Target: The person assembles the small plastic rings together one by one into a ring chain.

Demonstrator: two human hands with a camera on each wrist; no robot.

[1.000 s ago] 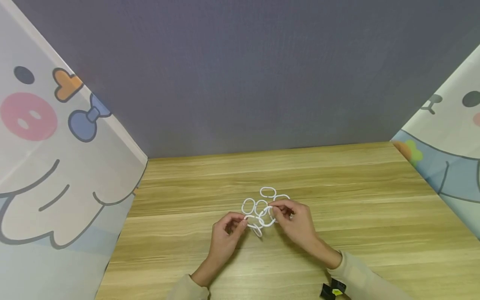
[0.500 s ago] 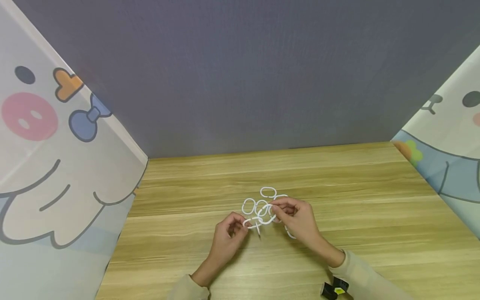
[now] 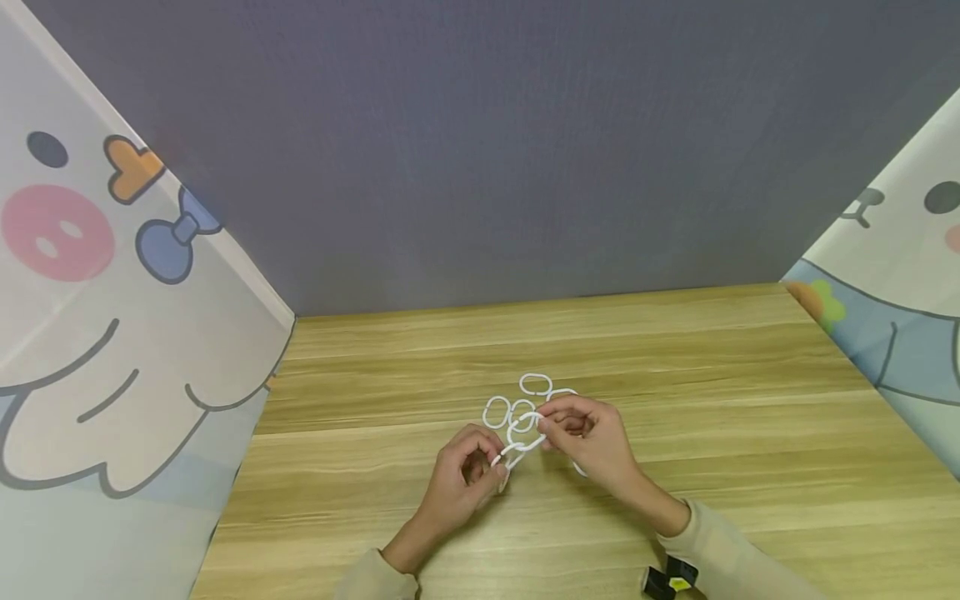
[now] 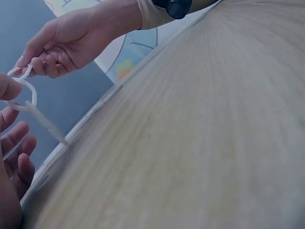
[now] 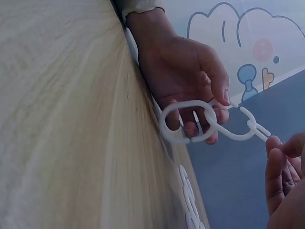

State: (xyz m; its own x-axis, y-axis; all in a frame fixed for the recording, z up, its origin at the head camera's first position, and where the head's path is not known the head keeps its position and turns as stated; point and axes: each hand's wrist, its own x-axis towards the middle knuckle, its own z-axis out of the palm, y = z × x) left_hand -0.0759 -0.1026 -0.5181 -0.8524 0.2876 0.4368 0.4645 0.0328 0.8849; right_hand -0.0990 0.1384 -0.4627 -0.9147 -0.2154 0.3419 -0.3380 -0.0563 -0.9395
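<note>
At the lower centre, the left hand (image 3: 461, 479) has shifted slightly right since half a second ago, tilting the white split oval link (image 5: 236, 138) it pinches — another link (image 5: 188, 103) hangs looped through that one — while the right hand (image 3: 588, 433), just beyond, pinches a third link (image 3: 510, 432) interlocked with the left hand's; I judge that these joins are holding as the hands adjust this short chain. Behind it, more white links (image 3: 536, 374) lie mid-frame on the wood-grain tabletop (image 3: 375, 392), some partly hidden by the right hand. A grey partition (image 3: 480, 167) fills the upper centre.
</note>
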